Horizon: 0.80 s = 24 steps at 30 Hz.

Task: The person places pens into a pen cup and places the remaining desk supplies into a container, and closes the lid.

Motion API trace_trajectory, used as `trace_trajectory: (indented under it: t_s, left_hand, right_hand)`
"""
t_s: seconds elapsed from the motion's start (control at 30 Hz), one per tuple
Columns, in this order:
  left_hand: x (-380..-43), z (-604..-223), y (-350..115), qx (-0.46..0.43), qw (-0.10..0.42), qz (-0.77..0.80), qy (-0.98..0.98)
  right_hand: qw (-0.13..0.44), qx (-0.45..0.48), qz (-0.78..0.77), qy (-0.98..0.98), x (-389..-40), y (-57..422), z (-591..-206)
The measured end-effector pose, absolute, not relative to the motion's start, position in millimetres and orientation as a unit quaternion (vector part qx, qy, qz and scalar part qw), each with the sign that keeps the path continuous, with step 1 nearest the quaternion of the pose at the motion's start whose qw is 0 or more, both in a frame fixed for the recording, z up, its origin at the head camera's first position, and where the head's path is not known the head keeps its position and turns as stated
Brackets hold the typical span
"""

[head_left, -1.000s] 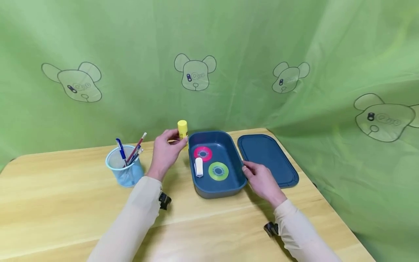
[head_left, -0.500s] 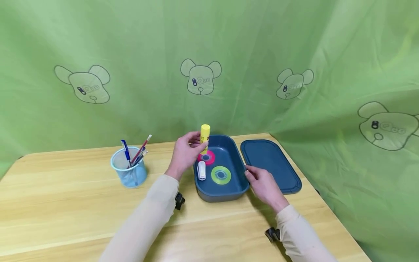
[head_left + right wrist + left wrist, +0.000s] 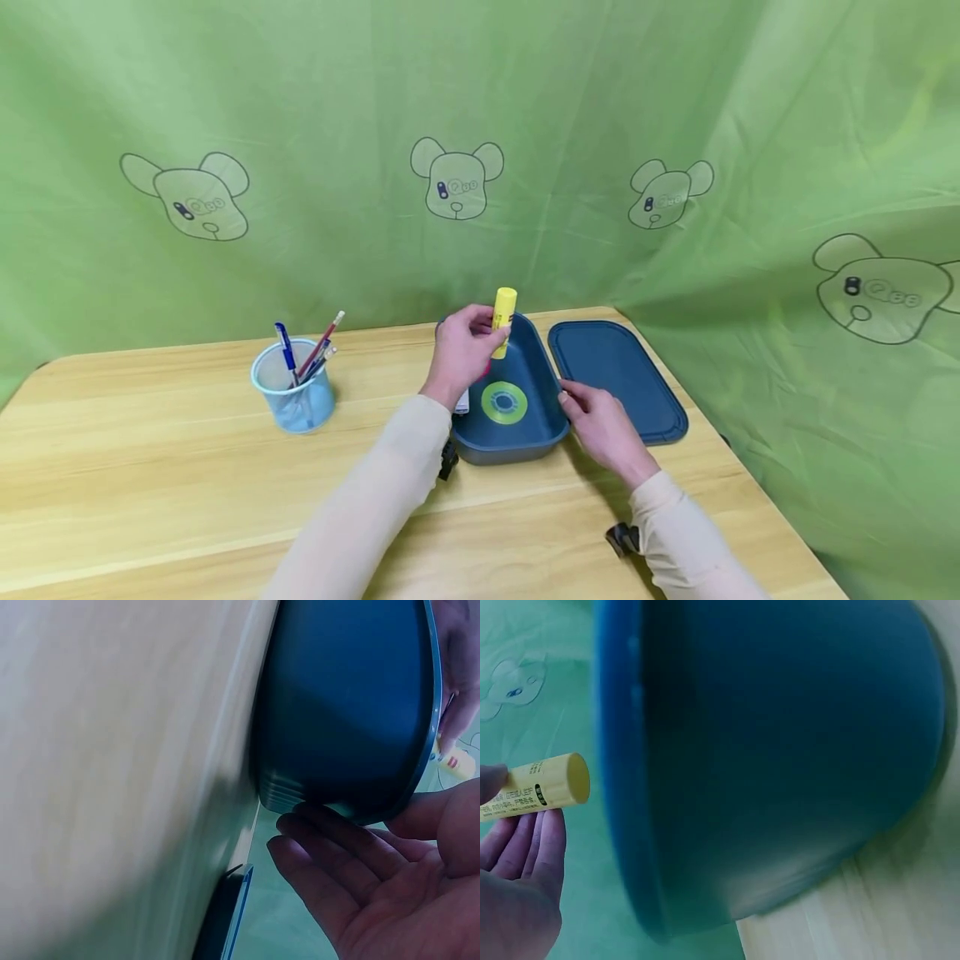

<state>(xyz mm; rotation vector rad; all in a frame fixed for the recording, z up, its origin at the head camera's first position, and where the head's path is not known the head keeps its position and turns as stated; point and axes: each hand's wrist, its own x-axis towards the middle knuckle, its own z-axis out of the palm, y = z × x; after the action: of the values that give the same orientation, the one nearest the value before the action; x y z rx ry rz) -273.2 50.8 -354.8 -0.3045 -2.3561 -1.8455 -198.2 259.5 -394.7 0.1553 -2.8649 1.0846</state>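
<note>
In the head view my left hand (image 3: 468,346) pinches a yellow glue stick (image 3: 505,310) between thumb and fingers, upright over the far part of an open blue box (image 3: 540,417). The left wrist view shows the glue stick (image 3: 559,784) beyond the box rim. My right hand (image 3: 606,423) holds the box's right side, thumb at the rim and fingers against the outer wall, as the right wrist view shows. Inside lies a green tape roll (image 3: 504,403). A pink roll (image 3: 486,368) and a small white item (image 3: 462,404), perhaps a stapler, are mostly hidden by my left hand.
A blue lid (image 3: 618,375) lies flat to the right of the box. On the left stands a light blue mesh pen cup (image 3: 300,408) with pens and pencils. A green curtain (image 3: 337,250) hangs behind the wooden table (image 3: 187,467).
My left hand has carried the glue stick rightward, from beside the box's left edge to over its interior, covering the pink roll. My right hand stays on the box's side.
</note>
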Motion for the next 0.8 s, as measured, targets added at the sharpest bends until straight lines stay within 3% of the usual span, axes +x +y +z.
trace_trajectory:
  t_s: [0.8]
  left_hand:
    - [-287,-359,67,-0.096,0.023,-0.501,-0.86]
  right_hand:
    - [0.036,0.048,0.353,-0.934,-197,258,-396]
